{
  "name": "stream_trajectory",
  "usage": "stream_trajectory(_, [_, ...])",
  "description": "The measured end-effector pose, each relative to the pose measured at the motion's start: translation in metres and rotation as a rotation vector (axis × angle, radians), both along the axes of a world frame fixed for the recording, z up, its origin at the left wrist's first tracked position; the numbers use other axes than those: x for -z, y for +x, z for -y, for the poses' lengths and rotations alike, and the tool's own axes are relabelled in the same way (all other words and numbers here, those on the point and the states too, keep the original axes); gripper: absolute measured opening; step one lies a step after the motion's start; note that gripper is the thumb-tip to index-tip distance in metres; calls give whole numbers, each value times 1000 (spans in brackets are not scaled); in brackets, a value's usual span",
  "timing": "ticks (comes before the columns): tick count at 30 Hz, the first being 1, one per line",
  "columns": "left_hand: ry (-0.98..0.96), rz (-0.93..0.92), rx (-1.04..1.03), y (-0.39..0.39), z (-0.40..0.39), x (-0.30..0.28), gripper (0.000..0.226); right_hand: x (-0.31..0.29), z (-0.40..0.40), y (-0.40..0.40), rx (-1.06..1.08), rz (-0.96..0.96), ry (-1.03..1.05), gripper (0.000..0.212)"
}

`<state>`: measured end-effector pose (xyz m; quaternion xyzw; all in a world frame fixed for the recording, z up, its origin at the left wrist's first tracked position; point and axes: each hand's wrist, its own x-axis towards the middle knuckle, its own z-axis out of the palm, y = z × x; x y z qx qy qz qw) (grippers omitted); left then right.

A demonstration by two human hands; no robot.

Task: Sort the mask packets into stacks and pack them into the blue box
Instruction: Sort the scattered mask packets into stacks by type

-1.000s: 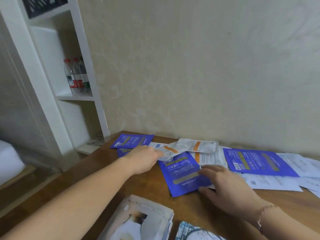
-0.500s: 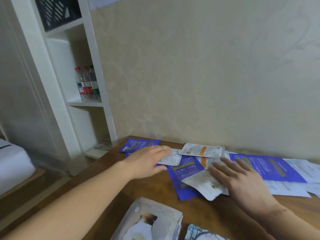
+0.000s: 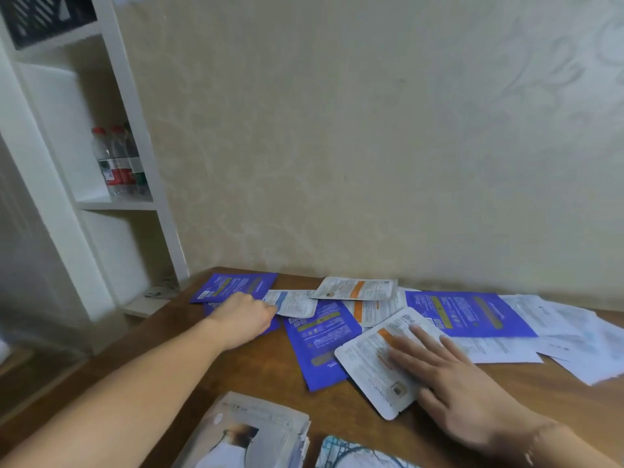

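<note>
Your right hand (image 3: 449,373) presses flat, fingers straight, on a white packet (image 3: 374,363); its print is unreadable. Your left hand (image 3: 244,315) pinches another white packet (image 3: 293,302) beside 1 blue packet (image 3: 320,336).

Both forearms are bare to the edge of the view, with no sleeve showing on either. The left hand (image 3: 243,314) wears no ring or band that can be made out. Beside the right hand (image 3: 454,388), a thin, pale bracelet (image 3: 535,445) circles the wrist, blurred so its material cannot be told.

Wooden table (image 3: 256,369) — scattered mask packets (image 3: 320,336), stacked packets (image 3: 250,434).
</note>
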<state>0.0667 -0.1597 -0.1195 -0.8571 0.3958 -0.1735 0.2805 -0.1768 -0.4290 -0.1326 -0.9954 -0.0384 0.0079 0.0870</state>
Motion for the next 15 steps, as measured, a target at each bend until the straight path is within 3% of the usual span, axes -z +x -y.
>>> stream_trajectory(2, [-96,141,160,-9,-5,-15,10,-10,-10,-6,36,123,11,73])
stream_trajectory(4, [-221,248,372,-21,-10,-36,12,-28,-28,-12,72,323,86,69])
stream_trajectory(7, [-223,309,562,-57,-12,-71,4,-68,-64,-15,71,570,100,67])
stream_trajectory(9, [-200,361,665,-88,-11,-95,7,-92,-85,-14,107,531,65,65])
stream_trajectory(12, [-201,358,773,-137,-9,-126,14,-111,-104,-20,209,476,165,32])
stream_trajectory(14, [-307,310,777,-161,-6,-138,18,-109,-99,-29,226,512,255,13])
stream_trajectory(15, [-426,297,738,-171,-5,-140,24,-107,-93,-36,252,517,315,14])
